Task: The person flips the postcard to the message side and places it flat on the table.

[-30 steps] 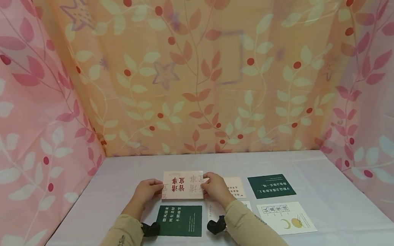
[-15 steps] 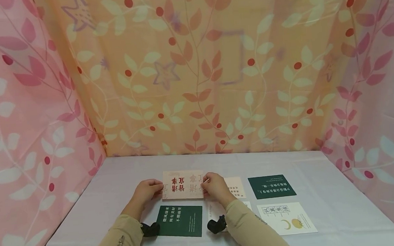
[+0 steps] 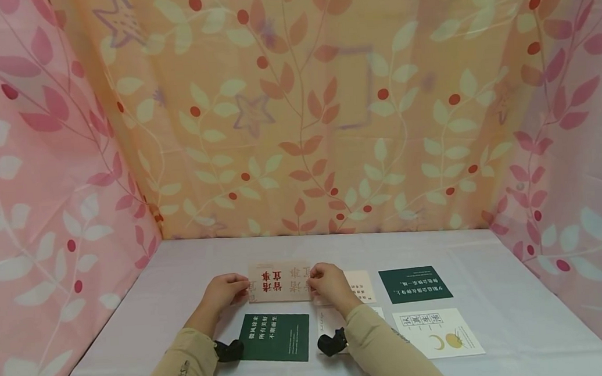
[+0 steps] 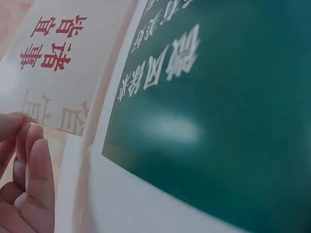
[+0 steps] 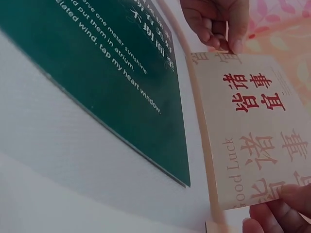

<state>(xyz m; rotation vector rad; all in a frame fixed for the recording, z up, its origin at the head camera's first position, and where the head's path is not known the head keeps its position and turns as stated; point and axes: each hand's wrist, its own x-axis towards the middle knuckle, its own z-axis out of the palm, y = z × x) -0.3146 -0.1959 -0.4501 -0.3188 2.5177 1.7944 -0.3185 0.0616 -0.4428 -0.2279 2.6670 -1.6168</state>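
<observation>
Both hands hold one pale pink card [image 3: 279, 282] with red and faint brown characters, in the middle of the head view. The left hand [image 3: 222, 293] pinches its left edge between thumb and fingers. At the opposite edge the right hand [image 3: 332, 286] pinches it likewise. "Good Luck" is printed on this card [image 5: 245, 121], as the right wrist view shows. The card is tilted and seems raised off the table. Just in front of it lies a dark green card [image 3: 276, 340] with white characters, touched by neither hand.
Right of the right hand lie a pink card [image 3: 361, 285] and, partly hidden under that forearm, a white card [image 3: 327, 321]. Farther right are a second green card [image 3: 415, 285] and a white moon-and-sun card [image 3: 437, 336]. Patterned curtains [image 3: 298, 153] enclose the white table [image 3: 196, 256].
The held card has tilted, so it looks darker and shorter from front to back; its near edge has risen slightly. Both hands keep their pinch and have barely moved.
</observation>
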